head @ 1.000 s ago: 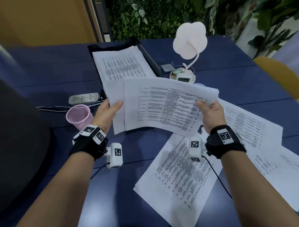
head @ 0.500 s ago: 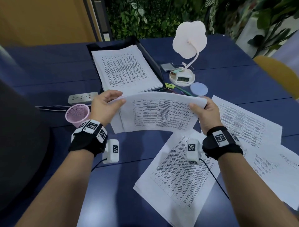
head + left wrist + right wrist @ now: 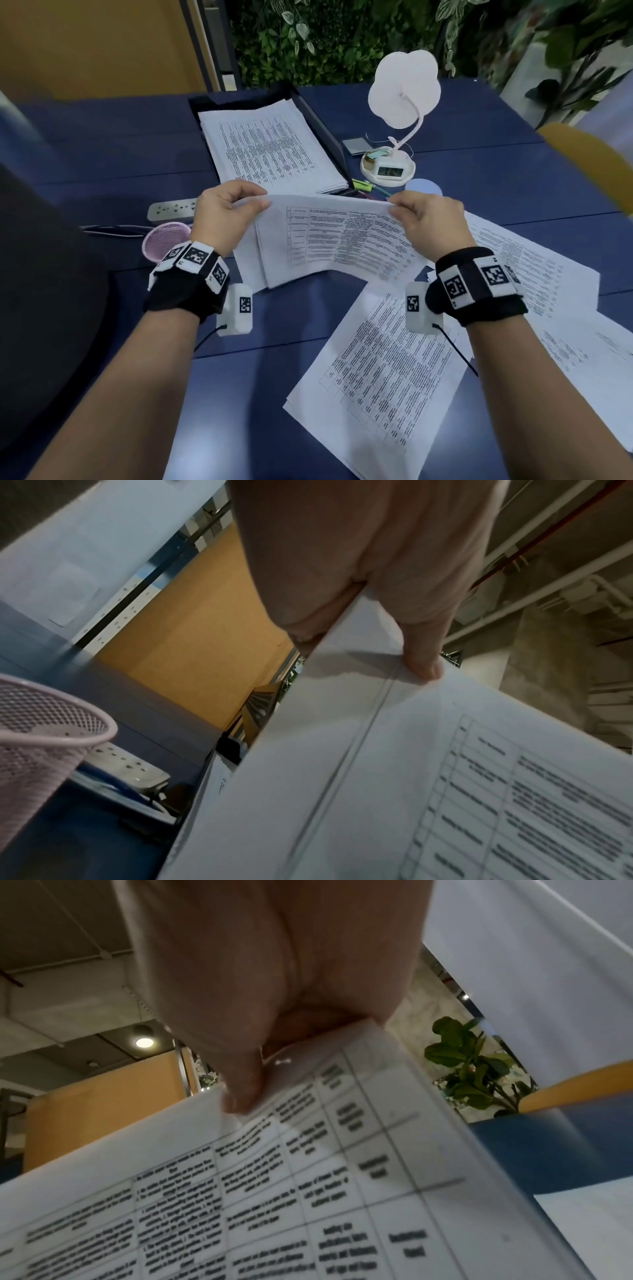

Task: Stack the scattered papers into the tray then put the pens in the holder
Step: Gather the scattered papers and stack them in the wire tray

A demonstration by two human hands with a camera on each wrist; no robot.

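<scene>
— Since a moment ago the bundle of printed white sheets point(image 3: 337, 245) has swung down; it was lifted flat in front of the black tray's stack, now it hangs on edge with the lower edge at the dark blue table point(image 3: 102, 164).

— Who's got it?

— Both hands. The left hand point(image 3: 224, 214) pinches the top left corner, thumb on the near face, fingers curled over the back. The right hand point(image 3: 430, 222) pinches the top right corner the same way, thumb pressed on the printed side.

— And the tray?

— The black paper tray point(image 3: 322, 128) sits beyond the hands, already carrying a stack of printed pages point(image 3: 270, 150). More loose printed sheets point(image 3: 380, 387) lie scattered on the table nearer us and to the right.

— Pens?

— A yellow highlighter and a few pens point(image 3: 364, 186) lie just right of the tray's near corner. The pink mesh pen holder point(image 3: 164, 240) stands by the left wrist, beside a grey power strip point(image 3: 171, 209). A white flower-shaped desk lamp with a small clock point(image 3: 388, 168) stands to the tray's right.
</scene>
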